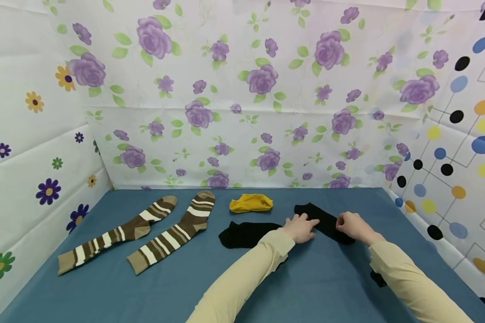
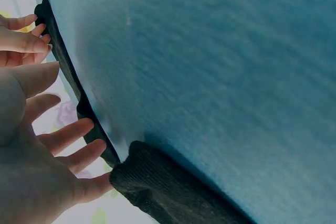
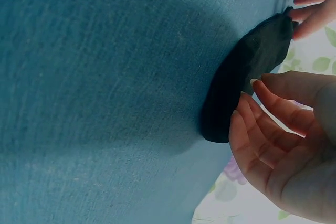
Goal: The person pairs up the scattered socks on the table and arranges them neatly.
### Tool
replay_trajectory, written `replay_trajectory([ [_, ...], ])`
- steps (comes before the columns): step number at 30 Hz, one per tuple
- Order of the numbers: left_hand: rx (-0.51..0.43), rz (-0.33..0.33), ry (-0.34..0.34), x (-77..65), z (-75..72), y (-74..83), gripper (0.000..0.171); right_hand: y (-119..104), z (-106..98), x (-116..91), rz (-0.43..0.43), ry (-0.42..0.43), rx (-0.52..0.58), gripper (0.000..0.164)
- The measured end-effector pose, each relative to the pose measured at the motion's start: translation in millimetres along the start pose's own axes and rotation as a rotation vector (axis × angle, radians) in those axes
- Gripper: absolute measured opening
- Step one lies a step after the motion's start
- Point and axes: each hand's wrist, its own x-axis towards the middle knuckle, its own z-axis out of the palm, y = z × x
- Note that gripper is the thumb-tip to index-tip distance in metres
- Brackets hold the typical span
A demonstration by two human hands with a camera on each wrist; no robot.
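Observation:
A black sock (image 1: 324, 219) lies flat and slanted on the right half of the blue-covered table. My left hand (image 1: 299, 228) rests its spread fingers at the sock's left end, and in the left wrist view its fingertips reach the dark fabric. My right hand (image 1: 355, 225) is over the other end, fingers bent loosely. In the right wrist view its fingertips touch the sock's edge (image 3: 247, 72), thumb and index close together, with no fabric bunched between them. Another black sock (image 1: 246, 235) lies left of my left hand, partly behind the sleeve.
Two brown, tan and white striped socks (image 1: 117, 233) (image 1: 178, 231) lie at the left. A folded yellow sock (image 1: 251, 203) sits near the back edge. A small black piece (image 1: 377, 279) shows beside the right sleeve. Patterned cloth walls (image 1: 242, 89) enclose the table.

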Motion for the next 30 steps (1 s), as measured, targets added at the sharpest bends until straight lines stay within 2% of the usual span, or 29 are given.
replay_trajectory([
  [3,0.016,-0.018,-0.03,0.5,2.2,2.0,0.043,0.4,2.4,-0.4,0.007,-0.006,-0.001,0.009],
  [8,0.056,-0.03,-0.033,1.7,4.3,3.3,0.038,-0.8,3.9,-2.0,0.014,-0.019,0.006,0.008],
  [12,0.067,0.001,-0.014,0.4,2.5,3.6,0.03,0.2,3.8,-1.4,0.025,-0.03,0.009,0.008],
  [17,0.079,0.053,0.007,-7.4,-7.2,8.5,0.021,2.9,2.1,-1.1,0.035,-0.023,0.003,0.009],
  [24,0.103,0.105,-0.04,-20.0,-18.1,18.4,0.02,5.9,-2.1,0.2,0.012,-0.036,-0.022,0.009],
  [26,0.09,0.107,-0.018,-20.4,-19.7,17.8,0.019,6.6,-2.5,0.6,0.005,-0.034,-0.022,0.008],
  [30,0.008,0.077,0.088,-14.6,-19.0,9.5,0.018,7.2,-3.3,-0.6,-0.012,-0.018,-0.01,0.008],
])
